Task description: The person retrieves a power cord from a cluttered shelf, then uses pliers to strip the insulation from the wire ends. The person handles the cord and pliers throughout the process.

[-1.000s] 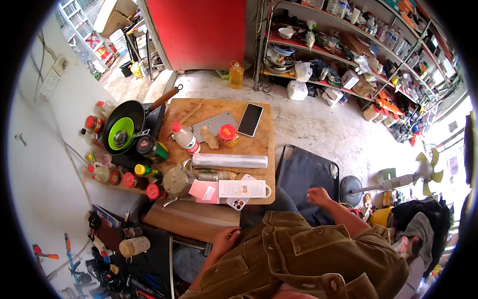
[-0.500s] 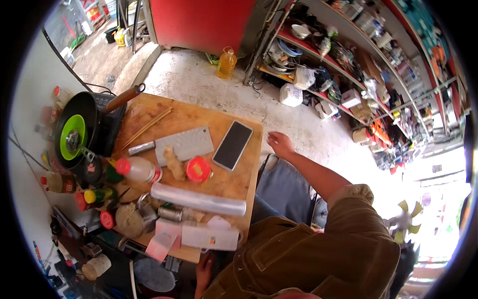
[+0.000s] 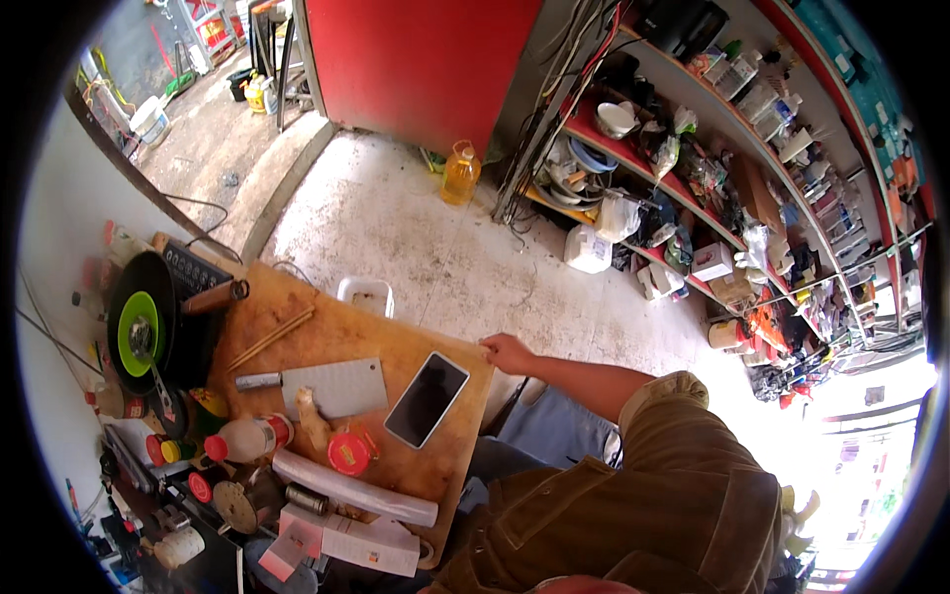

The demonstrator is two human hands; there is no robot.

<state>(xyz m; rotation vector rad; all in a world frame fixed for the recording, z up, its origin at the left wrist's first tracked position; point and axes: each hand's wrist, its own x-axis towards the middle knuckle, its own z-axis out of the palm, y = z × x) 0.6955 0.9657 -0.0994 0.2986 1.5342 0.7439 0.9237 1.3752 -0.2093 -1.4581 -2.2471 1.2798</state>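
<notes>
Our right hand (image 3: 507,353) sits at the far right corner of the brown wooden table (image 3: 346,332), fingers curled; we cannot tell whether they grip it. A sharp jolt there could slide the flat, black-screened rectangular phone (image 3: 427,400) off the nearby edge.

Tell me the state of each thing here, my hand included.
Right hand, curled at the table's corner
Smartphone, face up, screen dark
Cleaver, lying flat
Chopsticks, lying side by side
Jar, red lid on
Plastic bottle, red cap on
Green bowl, inside the wok
Oil bottle, upright
</notes>
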